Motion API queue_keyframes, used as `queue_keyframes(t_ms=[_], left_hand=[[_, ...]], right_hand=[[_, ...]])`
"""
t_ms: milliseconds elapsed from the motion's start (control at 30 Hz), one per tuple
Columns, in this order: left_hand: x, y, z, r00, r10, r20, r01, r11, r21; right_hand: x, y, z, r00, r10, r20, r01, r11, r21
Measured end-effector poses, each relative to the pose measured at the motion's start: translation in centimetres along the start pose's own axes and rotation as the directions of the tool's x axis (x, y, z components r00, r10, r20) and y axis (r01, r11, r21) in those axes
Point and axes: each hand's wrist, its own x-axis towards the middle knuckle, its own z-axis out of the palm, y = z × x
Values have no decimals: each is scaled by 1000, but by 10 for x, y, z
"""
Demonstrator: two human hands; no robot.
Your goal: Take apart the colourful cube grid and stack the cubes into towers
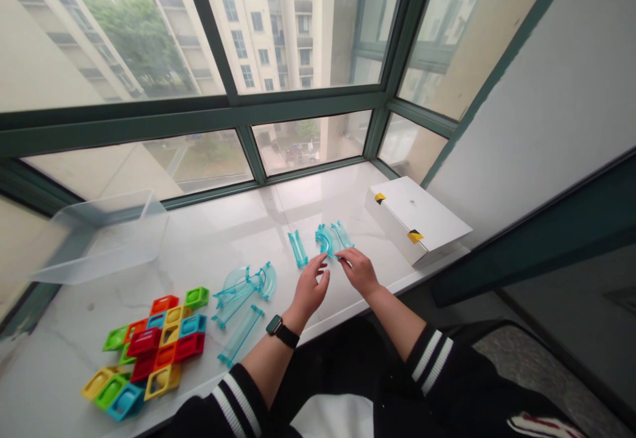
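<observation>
My left hand (311,285) has its thumb and fingers apart. Its fingertips are at the lower end of a curved translucent blue track piece (325,240), and I cannot tell whether they touch it. My right hand (358,270) has its thumb and forefinger pinched together at the near edge of that same curve. Just beyond the right hand lies a short straight track piece (342,232), partly hidden by the fingers. To the left of the curve rests another straight track piece (298,248).
More blue track pieces (246,289) and a long straight piece (241,336) lie left of my hands. Colourful hollow blocks (163,342) cluster farther left. A clear plastic bin (144,252) stands by the window, and a white box (417,209) sits at the right.
</observation>
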Motion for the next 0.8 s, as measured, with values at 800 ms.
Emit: queue_keyframes(t_ms=[800], left_hand=[[48,-39,10,980,-199,-6,199,979,45]], right_hand=[[40,34,45,982,170,79,-166,985,-55]])
